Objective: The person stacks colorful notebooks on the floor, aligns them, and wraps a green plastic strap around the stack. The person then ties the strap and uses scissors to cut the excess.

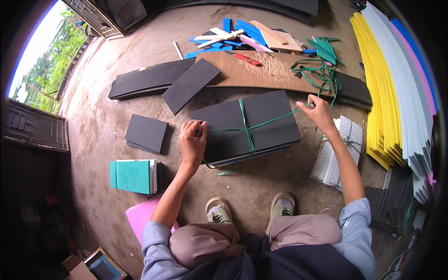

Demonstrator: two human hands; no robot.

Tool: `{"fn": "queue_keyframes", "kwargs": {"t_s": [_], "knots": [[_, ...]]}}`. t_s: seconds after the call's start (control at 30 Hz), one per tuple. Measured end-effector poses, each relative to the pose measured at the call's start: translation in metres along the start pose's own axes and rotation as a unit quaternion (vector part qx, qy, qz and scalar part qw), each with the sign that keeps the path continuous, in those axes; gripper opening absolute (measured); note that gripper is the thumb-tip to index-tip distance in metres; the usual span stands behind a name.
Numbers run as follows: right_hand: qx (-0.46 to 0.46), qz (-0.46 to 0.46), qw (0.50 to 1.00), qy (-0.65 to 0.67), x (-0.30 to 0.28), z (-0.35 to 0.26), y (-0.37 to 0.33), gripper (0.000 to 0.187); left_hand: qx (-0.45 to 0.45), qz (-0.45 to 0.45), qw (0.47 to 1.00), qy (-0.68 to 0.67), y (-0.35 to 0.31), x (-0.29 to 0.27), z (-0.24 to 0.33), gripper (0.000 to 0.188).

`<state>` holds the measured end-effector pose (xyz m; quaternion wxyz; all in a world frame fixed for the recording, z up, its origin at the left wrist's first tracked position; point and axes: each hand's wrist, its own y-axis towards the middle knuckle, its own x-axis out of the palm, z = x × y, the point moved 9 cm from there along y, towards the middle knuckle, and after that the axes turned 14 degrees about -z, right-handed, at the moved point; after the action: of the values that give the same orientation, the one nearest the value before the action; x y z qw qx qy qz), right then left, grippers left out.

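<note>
In front of my feet lies a stack of black foam sheets [270, 105], with some blue and white edges showing underneath. Green plastic twine [245, 122] crosses over its top in both directions. At the stack's left end my left hand [192, 135] is closed in a fist on one length of the twine. Beyond the right end, my right hand [317, 112] pinches the other length, which runs taut from the crossing up to my fingers. A loose scrap of green twine lies on the floor by the near side of the stack.
A scuffed wooden board [224, 70] bears a red utility knife [243, 58] and tangled green twine [322, 74]. Foam offcuts [252, 32] are heaped behind. Tied white sheets [343, 149] and tall yellow sheets [373, 88] stand right; a teal stack [133, 176] and pink sheet [142, 214] lie left.
</note>
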<state>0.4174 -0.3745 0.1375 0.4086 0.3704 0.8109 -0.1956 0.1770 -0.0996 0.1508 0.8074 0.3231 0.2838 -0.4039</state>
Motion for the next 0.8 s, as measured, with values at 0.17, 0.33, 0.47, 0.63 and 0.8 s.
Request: {"fn": "queue_keyframes", "kwargs": {"t_s": [0.17, 0.33, 0.47, 0.63, 0.8], "knots": [[-0.026, 0.079, 0.996, 0.009, 0.006, -0.002, -0.005, 0.043, 0.051, 0.028, 0.995, 0.083, -0.003, -0.015, 0.029, 0.024], [-0.056, 0.087, 0.994, 0.042, 0.010, -0.014, -0.007, 0.036, -0.020, 0.003, 0.993, 0.120, 0.004, -0.029, 0.004, 0.029], [-0.067, 0.095, 0.993, 0.037, 0.004, -0.012, 0.000, 0.028, 0.050, -0.006, 0.985, 0.165, 0.000, -0.023, 0.008, 0.028], [-0.133, 0.078, 0.988, 0.021, -0.009, -0.040, 0.006, 0.018, 0.113, -0.036, 0.978, 0.171, 0.005, -0.022, 0.015, 0.024], [-0.082, 0.075, 0.994, 0.005, 0.022, -0.002, 0.003, 0.015, 0.114, -0.050, 0.980, 0.156, 0.004, -0.013, -0.004, 0.020]]}}
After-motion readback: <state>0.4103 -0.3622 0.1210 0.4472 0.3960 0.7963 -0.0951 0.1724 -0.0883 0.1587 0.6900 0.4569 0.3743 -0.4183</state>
